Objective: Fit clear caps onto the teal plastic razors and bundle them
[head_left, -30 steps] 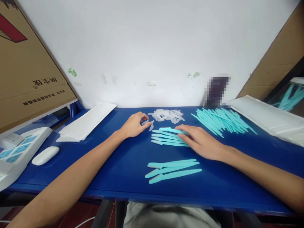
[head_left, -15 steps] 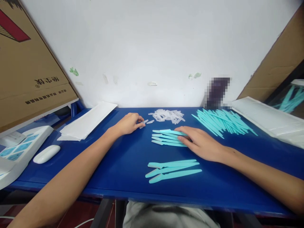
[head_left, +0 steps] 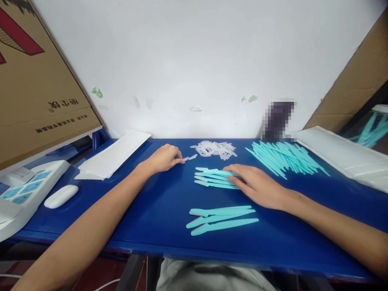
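Observation:
My left hand (head_left: 166,157) rests on the blue table (head_left: 145,218), thumb and fingertips pinched on a small translucent white blade cap (head_left: 186,159). Another loose cap (head_left: 193,157) lies just beside it. My right hand (head_left: 253,182) is closed on the handle of a turquoise eyebrow razor (head_left: 216,171), the upper one in a row of several razors (head_left: 216,184) whose heads point left. Its palm hides the handle ends. Nearer the front edge lie three more razors (head_left: 224,220), apart from both hands.
A heap of white caps (head_left: 214,149) sits near the wall, with a big turquoise razor pile (head_left: 287,157) to its right. White sleeves (head_left: 113,157), a white oval case (head_left: 61,196) and a power strip (head_left: 33,190) are at left. A white padded packet (head_left: 339,153) lies at right.
My left fingertips have closed in on the cap, of which less now shows. The right hand stays on the razors. The whole view has shifted slightly.

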{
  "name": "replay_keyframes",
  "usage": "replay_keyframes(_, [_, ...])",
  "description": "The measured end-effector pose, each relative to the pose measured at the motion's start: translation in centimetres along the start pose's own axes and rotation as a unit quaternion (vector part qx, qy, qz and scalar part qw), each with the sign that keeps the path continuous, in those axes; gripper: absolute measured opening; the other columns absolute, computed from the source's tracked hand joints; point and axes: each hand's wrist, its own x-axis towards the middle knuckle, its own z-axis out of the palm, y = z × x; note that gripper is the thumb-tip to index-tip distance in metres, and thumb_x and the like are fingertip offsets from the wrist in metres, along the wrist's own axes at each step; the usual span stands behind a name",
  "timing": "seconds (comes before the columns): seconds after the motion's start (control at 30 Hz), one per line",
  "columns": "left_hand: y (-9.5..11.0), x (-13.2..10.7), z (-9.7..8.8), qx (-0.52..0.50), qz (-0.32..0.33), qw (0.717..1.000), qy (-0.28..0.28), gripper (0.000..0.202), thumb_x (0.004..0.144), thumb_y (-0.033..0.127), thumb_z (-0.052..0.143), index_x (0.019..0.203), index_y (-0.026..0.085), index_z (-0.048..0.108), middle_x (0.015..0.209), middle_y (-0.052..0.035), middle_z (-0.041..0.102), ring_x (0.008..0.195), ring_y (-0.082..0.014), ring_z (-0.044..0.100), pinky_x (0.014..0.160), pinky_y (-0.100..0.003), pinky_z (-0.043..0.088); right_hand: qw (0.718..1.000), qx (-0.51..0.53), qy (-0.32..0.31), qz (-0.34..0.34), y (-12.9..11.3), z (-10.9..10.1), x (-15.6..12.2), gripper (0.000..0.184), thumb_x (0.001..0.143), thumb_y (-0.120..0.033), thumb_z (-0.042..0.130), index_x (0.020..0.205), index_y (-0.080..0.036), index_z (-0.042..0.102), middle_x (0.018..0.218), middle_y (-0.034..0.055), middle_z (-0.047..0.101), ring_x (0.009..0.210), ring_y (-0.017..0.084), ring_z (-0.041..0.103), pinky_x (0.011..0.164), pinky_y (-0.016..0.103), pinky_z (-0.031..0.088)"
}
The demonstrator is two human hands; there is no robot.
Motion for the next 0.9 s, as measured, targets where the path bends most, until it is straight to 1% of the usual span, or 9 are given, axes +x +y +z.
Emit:
replay_keyframes(0.13, [-0.1,-0.1,-0.6,-0.046,-0.025,0.998,-0.031,0.018,0.083,0.037,0.07,0.084,0.021,0.079,0.082,-0.0048,0.077,0.072,-0.0203,0.068,0.067,-0.028,0.044,1.0,-0.005,-0.007,0.003,-0.2,-0.1,0.0,0.04,0.104,-0.042,0.031,0.124,-0.023,0.06,0.121,0.0104,0.068,0.105,0.026,0.066,0.087,0.042,0.052])
replay_keyframes(0.23, [-0.1,-0.4,-1.5,-0.076,-0.04,0.993,-0.08,0.02,0.079,0.04,0.074,0.084,0.02,0.078,0.076,-0.003,0.075,0.067,-0.0181,0.066,0.063,-0.027,0.044,1.0,-0.005,-0.011,0.0,-0.1,-0.1,0.0,0.04,0.105,-0.041,0.031,0.125,-0.023,0.06,0.121,0.0102,0.069,0.106,0.026,0.066,0.088,0.042,0.052])
replay_keyframes(0.37, [0.2,-1.1,-2.4,-0.117,-0.015,0.981,-0.156,0.023,0.076,0.044,0.076,0.084,0.022,0.078,0.076,-0.0012,0.074,0.069,-0.0168,0.065,0.059,-0.024,0.043,1.0,0.003,-0.013,-0.016,-0.1,-0.1,-0.2,0.042,0.105,-0.04,0.032,0.128,-0.022,0.061,0.124,0.0111,0.069,0.107,0.027,0.067,0.089,0.044,0.053])
replay_keyframes(0.5, [1.7,-1.6,-2.7,-0.169,0.007,0.957,-0.235,0.023,0.075,0.043,0.078,0.083,0.022,0.077,0.072,0.0002,0.072,0.065,-0.0149,0.062,0.057,-0.023,0.043,0.999,-0.006,-0.026,-0.045,-0.6,-0.5,-0.4,0.044,0.106,-0.039,0.029,0.132,-0.022,0.06,0.125,0.0107,0.068,0.11,0.027,0.066,0.091,0.043,0.052])
replay_keyframes(0.57, [2.9,-1.9,-2.7,-0.183,0.015,0.947,-0.263,0.022,0.074,0.042,0.079,0.081,0.021,0.076,0.07,0.0002,0.07,0.063,-0.0146,0.061,0.056,-0.023,0.042,0.997,-0.015,-0.039,-0.064,-1.1,-0.7,-0.4,0.043,0.106,-0.039,0.029,0.13,-0.023,0.061,0.118,0.0099,0.069,0.103,0.025,0.067,0.085,0.041,0.052])
replay_keyframes(0.63, [4.1,-2.1,-2.8,-0.187,0.032,0.941,-0.281,0.022,0.076,0.043,0.078,0.079,0.021,0.076,0.07,-0.0002,0.07,0.062,-0.0148,0.06,0.055,-0.024,0.042,0.995,-0.028,-0.058,-0.076,-1.6,-0.9,-0.4,0.041,0.106,-0.038,0.03,0.123,-0.023,0.064,0.106,0.0086,0.07,0.09,0.023,0.067,0.075,0.037,0.051])
replay_keyframes(0.73, [5.7,-2.6,-2.8,-0.178,0.063,0.937,-0.294,0.023,0.08,0.043,0.075,0.078,0.02,0.074,0.07,-0.0011,0.069,0.062,-0.0152,0.06,0.055,-0.025,0.041,0.992,-0.052,-0.074,-0.086,-2.2,-1.1,-0.4,0.04,0.105,-0.039,0.032,0.112,-0.023,0.068,0.092,0.0064,0.066,0.073,0.019,0.062,0.063,0.031,0.043])
replay_keyframes(0.8, [6.4,-2.8,-2.9,-0.165,0.075,0.939,-0.291,0.024,0.082,0.043,0.072,0.077,0.02,0.072,0.07,-0.0014,0.068,0.061,-0.0151,0.059,0.054,-0.026,0.041,0.991,-0.067,-0.065,-0.091,-2.5,-1.2,-0.4,0.042,0.106,-0.04,0.031,0.112,-0.023,0.068,0.089,0.0059,0.063,0.069,0.018,0.059,0.06,0.03,0.04])
replay_keyframes(0.9, [6.9,-3.1,-2.8,-0.147,0.075,0.943,-0.289,0.025,0.086,0.043,0.067,0.076,0.02,0.066,0.069,-0.0008,0.065,0.059,-0.0148,0.056,0.053,-0.026,0.039,0.991,-0.088,-0.042,-0.096,-2.3,-1.2,-0.5,0.044,0.106,-0.04,0.03,0.118,-0.022,0.068,0.09,0.0069,0.062,0.068,0.017,0.057,0.057,0.029,0.037])
